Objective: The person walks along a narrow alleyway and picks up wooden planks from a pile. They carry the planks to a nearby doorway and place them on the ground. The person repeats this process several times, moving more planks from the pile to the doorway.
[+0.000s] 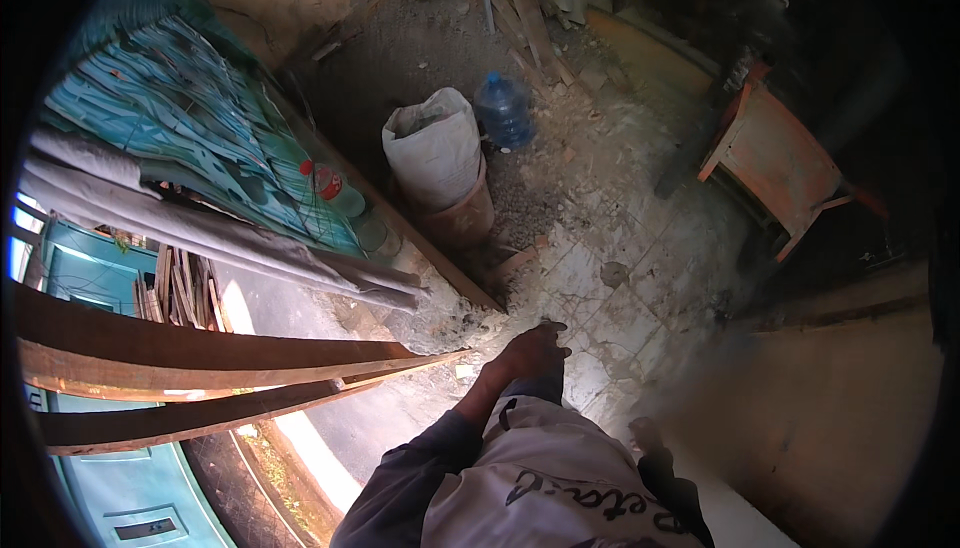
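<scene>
In front of my waist, my left hand (535, 350) hangs over the cracked tile floor (610, 338), its fingers loosely bent and a little apart, with nothing seen in them. My right hand (648, 435) is low at my right side, small and dim. Its fingers are not clear enough to read. Neither hand visibly touches an object. Nearest to the left hand are the ends of a wooden door frame (230, 360) and a long plank (440, 260) edging a heap of grey sand (345, 78).
A white sack (435, 153) stands in a tub (462, 216) beside a blue water jug (504, 110). Plastic bottles (335, 188) lie by a teal patterned cloth (190, 113). An orange-framed chair (780, 153) is at right; timber (520, 3) leans at the back.
</scene>
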{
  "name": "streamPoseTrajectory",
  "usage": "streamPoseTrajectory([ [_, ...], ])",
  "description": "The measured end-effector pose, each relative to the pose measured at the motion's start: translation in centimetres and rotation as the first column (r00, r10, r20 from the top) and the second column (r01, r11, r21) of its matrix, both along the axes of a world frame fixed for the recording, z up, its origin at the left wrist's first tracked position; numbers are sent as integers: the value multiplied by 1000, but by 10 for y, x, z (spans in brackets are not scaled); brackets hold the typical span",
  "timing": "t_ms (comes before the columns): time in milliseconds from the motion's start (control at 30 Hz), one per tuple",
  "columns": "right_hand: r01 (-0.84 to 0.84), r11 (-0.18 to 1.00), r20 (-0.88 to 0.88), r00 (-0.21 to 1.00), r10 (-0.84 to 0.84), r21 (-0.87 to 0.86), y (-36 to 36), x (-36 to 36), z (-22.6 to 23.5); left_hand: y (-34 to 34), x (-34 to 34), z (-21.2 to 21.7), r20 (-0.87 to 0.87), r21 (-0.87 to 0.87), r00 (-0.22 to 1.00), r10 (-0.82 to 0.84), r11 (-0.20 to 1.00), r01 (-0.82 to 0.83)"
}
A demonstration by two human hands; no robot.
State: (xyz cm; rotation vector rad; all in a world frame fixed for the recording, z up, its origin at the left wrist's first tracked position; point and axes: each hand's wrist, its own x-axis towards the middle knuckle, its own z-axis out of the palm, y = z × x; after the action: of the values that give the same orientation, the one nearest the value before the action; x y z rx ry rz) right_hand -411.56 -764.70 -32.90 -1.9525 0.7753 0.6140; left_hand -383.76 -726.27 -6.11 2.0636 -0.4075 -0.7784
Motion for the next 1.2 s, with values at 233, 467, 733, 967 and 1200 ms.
streamPoseTrajectory([
  [233, 440, 845, -348, 877, -331, 305, -43, 138, 64, 18, 124, 28, -39, 44, 977, 212, 977, -210],
  [467, 162, 970, -148, 980, -136, 182, -24, 332, 119, 30, 229, 1, -80, 66, 881, 466, 885, -462],
  [733, -467, 880, 49, 880, 472, -86, -83, 578, 51, 33, 273, -120, 64, 283, 783, 619, 741, -609],
  [967, -433, 900, 55, 901, 430, 53, -19, 845, 149, -11, 259, -143, -313, 405, 249, 916, 366, -838],
  [1200, -499, 862, 259, 825, 503, -83, -15, 979, 91, 17, 360, -231, -532, 361, 152, 833, 386, -849],
])
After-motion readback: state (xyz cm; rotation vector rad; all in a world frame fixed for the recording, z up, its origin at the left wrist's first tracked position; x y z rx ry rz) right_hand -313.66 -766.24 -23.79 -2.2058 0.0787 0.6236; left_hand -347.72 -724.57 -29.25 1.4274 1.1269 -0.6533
